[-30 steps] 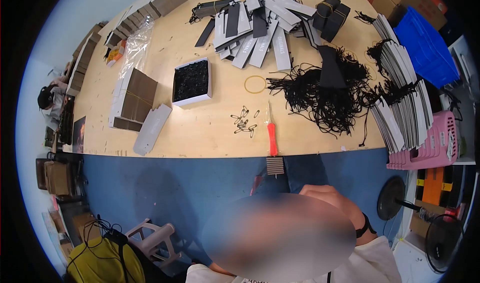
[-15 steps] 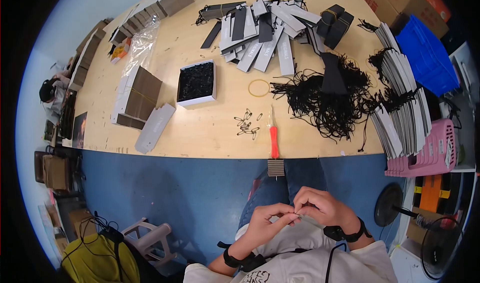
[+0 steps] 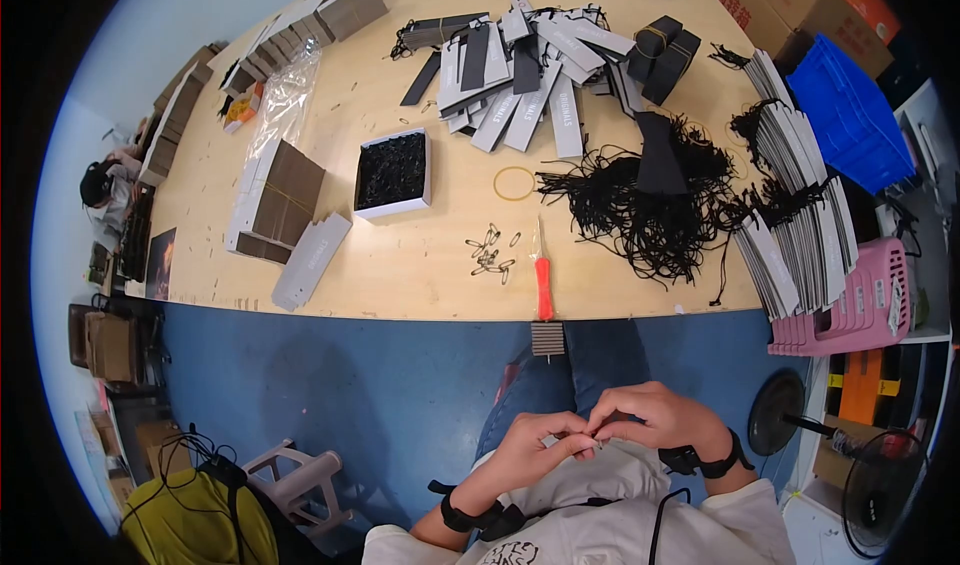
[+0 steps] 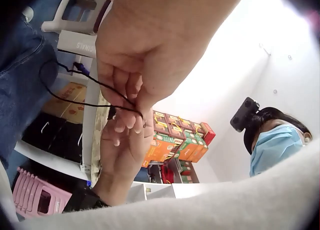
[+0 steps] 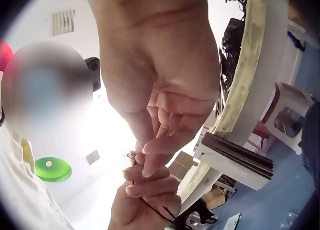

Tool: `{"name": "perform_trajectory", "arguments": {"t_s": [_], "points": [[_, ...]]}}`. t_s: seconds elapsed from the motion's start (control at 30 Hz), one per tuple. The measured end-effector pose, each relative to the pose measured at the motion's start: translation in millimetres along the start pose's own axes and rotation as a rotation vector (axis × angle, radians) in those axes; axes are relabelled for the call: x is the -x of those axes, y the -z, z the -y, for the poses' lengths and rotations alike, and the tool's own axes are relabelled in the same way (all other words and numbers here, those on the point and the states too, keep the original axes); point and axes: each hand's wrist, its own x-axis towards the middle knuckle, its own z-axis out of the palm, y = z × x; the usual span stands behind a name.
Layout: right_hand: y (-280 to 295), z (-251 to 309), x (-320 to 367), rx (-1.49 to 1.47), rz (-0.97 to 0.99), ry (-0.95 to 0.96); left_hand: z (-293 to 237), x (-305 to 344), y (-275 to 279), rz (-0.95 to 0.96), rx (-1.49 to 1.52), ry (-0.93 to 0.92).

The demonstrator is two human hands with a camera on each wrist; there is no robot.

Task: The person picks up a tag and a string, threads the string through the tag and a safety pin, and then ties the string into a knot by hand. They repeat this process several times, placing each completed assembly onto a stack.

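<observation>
In front of the lap, my left hand [image 3: 535, 450] and right hand [image 3: 655, 420] meet at the fingertips. The left thumb and fingers pinch a black cord [image 4: 65, 98], whose loop hangs out from them in the left wrist view. At the right fingertips sits a small safety pin [image 5: 131, 155], mostly hidden; its thin wire end shows by the cord. Fingers cover the place where cord and pin come together. Several loose safety pins [image 3: 490, 255] lie on the table beyond the hands.
On the table [image 3: 440, 285] are a red-handled awl [image 3: 543, 290], a white box of black pieces [image 3: 392, 170], a heap of black cords [image 3: 650, 210] and grey tags [image 3: 565, 115]. Stacked tags [image 3: 790, 180] stand at the right, by a pink basket [image 3: 850, 305]. A stool [image 3: 300, 485] is at left.
One second ago a blur hid most of both hands; half a second ago they showed with fingertips together. Since then the right hand has shifted slightly down, and the fingertips still meet.
</observation>
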Motion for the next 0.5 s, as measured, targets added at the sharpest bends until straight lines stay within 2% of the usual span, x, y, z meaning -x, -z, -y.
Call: {"name": "perform_trajectory", "arguments": {"t_s": [0.17, 0.3, 0.37, 0.43, 0.5], "points": [[4, -4, 1, 0.051, 0.091, -0.004, 4, -1, 1, 0.046, 0.003, 0.069], [-3, -11, 3, 0.092, -0.035, -0.046, 9, 1, -2, -0.044, 0.147, 0.085], [-8, -18, 5, 0.092, -0.086, -0.063, 7, 3, -1, -0.148, -0.036, 0.058], [-14, -24, 8, -0.003, -0.204, -0.117, -2, 3, -2, -0.199, -0.110, 0.075], [-16, -28, 9, -0.019, -0.237, -0.118, -5, 2, -2, -0.244, -0.186, 0.092]]}}
